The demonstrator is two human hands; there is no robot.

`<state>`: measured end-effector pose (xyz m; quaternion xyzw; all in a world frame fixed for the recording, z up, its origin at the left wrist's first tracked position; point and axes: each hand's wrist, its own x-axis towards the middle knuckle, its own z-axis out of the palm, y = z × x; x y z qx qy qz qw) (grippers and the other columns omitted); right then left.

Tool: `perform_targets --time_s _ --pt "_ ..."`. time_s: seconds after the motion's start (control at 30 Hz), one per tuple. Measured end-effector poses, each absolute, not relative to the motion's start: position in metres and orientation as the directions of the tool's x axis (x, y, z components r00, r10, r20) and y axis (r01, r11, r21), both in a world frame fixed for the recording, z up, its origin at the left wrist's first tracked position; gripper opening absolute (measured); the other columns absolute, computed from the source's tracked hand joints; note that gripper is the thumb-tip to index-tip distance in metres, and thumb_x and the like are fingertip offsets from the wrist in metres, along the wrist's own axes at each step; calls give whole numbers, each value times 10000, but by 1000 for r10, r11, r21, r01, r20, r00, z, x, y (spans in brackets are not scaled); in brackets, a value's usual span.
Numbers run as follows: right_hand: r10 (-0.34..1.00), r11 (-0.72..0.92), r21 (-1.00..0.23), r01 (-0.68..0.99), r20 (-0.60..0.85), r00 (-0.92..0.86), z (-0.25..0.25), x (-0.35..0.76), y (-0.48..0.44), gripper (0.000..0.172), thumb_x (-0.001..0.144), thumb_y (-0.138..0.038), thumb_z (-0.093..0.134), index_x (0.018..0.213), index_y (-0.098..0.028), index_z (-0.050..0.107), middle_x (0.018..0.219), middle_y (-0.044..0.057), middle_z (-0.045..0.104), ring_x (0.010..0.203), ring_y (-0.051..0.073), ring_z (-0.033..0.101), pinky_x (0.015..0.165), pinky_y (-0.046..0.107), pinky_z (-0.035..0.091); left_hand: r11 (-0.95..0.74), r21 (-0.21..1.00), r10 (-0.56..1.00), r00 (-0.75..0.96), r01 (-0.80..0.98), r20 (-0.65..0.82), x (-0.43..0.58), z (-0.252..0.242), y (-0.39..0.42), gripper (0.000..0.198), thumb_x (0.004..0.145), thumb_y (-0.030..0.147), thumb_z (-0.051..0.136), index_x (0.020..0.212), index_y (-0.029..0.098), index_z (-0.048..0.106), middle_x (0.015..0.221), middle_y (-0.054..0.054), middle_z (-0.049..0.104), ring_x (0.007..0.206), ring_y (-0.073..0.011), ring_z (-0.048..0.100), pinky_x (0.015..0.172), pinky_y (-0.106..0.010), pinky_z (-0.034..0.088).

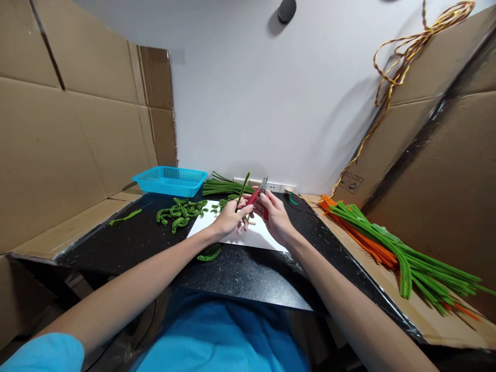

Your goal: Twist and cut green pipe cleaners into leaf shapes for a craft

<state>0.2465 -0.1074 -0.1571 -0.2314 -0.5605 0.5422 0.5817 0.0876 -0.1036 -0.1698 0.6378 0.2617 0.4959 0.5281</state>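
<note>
Forearms (155, 279) meet over tabletop (127, 243): I note left grip (232, 217) pinching green stem (244, 187), right grip (276, 214) clasping red cutters (259, 192) just beside; cut pieces (180, 211) lie toward the left edge.

Left hand (231, 218) pinches green pipe cleaner (243, 189) upright; right hand (276, 214) grips red-handled cutters (259, 193) at its 3 o'clock, jaws touching stem.

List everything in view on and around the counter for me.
green stem: one, green, upright in left hand
cutters: one, red handles, in right hand
white sheet: one, white, under the hands
curved pieces: many, green, counter left of sheet
basket: one, blue, back left
stem bundle: one, green, behind sheet
long stems: many, green and orange, right cardboard
cord: one, yellow, upper right
counter: one, black, centre
left hand: one, bare, gripping stem
right hand: one, bare, gripping cutters
</note>
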Motion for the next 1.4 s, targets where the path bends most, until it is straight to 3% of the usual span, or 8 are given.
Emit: perform_targets --time_s 0.27,0.4,0.53,0.7,0.87,1.1,1.23,1.4 --pt "881 258 -877 -404 386 -275 -151 253 -108 313 853 -323 745 1152 -260 675 1185 64 770 1075 236 737 943 400 600 -314 927 919 180 -203 351 80 -171 -93 512 867 553 755 811 232 360 795 39 589 404 -52 540 300 -156 315" --pt "893 228 -893 -388 350 -283 -151 252 -111 365 856 -312 729 1209 -259 653 1222 70 763 948 204 740 726 306 594 -302 944 859 391 -133 330 86 -169 -105 527 816 601 792 785 191 462 746 10 622 388 -60 543 310 -162 308" --pt "896 156 -915 -371 289 -336 -149 251 -116 440 873 -393 750 1272 -247 638 1212 90 762 705 158 672 466 232 414 -311 948 817 489 -72 305 92 -168 -116 537 815 652 770 848 147 591 675 9 611 384 -71 533 324 -174 332" --pt "888 145 -908 -393 295 -352 -149 250 -114 396 894 -452 747 1203 -206 726 1024 70 782 771 155 651 606 243 474 -331 940 839 432 -77 331 88 -169 -110 546 826 686 738 820 192 506 498 77 488 353 -91 492 332 -174 305" --pt "885 184 -916 -356 312 -346 -158 247 -109 278 854 -376 777 1080 -215 759 1049 41 776 896 177 677 866 321 552 -505 862 814 305 -51 495 82 -171 -101 602 821 627 775 702 224 343 564 96 405 381 -66 469 379 -191 314" --pt "898 162 -946 -281 259 -357 -155 249 -111 326 792 -262 725 1110 -193 709 1062 81 773 665 171 704 679 359 603 -592 804 796 118 -61 594 72 -166 -91 542 908 569 709 726 231 327 623 88 337 478 -63 352 444 -200 318" --pt "921 103 -965 -240 183 -343 -151 252 -114 282 766 -298 774 1008 -185 682 860 17 710 446 68 477 363 202 315 -580 805 803 78 -123 590 66 -160 -89 536 933 561 682 731 236 306 659 78 339 459 -55 305 409 -205 270" --pt "948 93 -990 -108 121 -293 -146 255 -116 297 744 -366 828 919 -193 661 710 -37 583 409 28 314 366 184 109 -635 766 769 1 -101 639 65 -157 -92 521 953 521 675 735 234 300 673 65 372 471 -59 339 422 -210 290"
